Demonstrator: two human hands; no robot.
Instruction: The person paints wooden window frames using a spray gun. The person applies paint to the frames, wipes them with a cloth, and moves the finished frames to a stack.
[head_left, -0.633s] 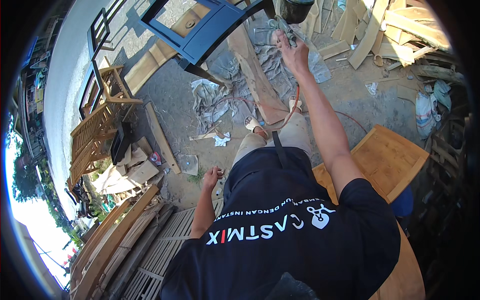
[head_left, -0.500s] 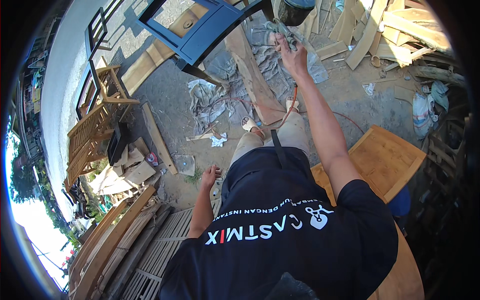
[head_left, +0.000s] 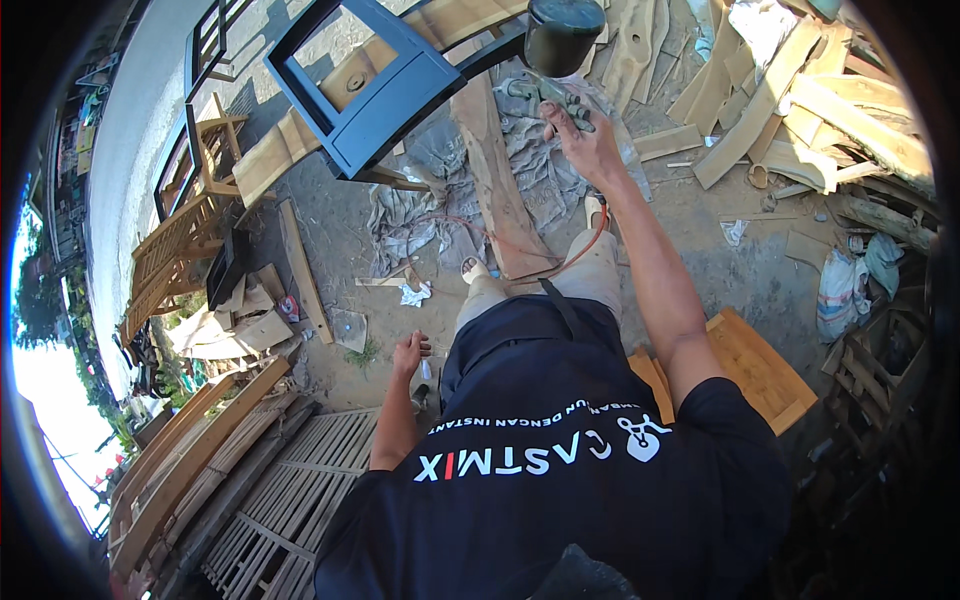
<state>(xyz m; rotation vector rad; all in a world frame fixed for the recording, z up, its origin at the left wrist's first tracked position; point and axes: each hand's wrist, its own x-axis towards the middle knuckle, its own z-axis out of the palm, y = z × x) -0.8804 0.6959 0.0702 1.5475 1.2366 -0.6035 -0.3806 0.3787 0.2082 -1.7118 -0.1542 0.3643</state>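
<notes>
My right hand grips a spray gun, arm stretched forward. A dark cup sits atop the gun, and an orange hose trails from below my hand toward the ground. Just left of the cup is a dark blue painted wooden furniture frame, raised above the ground; its curved right end reaches close to the cup. No spray can be made out. My left hand hangs low beside my body, its fingers loosely bent and somewhat apart, with nothing visible in them.
A long plank and crumpled sheeting lie ahead of my feet. Wood offcuts pile up at right. An orange-brown wooden panel stands by my right side. Slatted wooden furniture and a slatted rack are at left.
My feet and the whole view have shifted slightly. The spray gun's cup now shows more fully, near the blue frame's right end. My right hand still grips the gun; my left hand stays low.
</notes>
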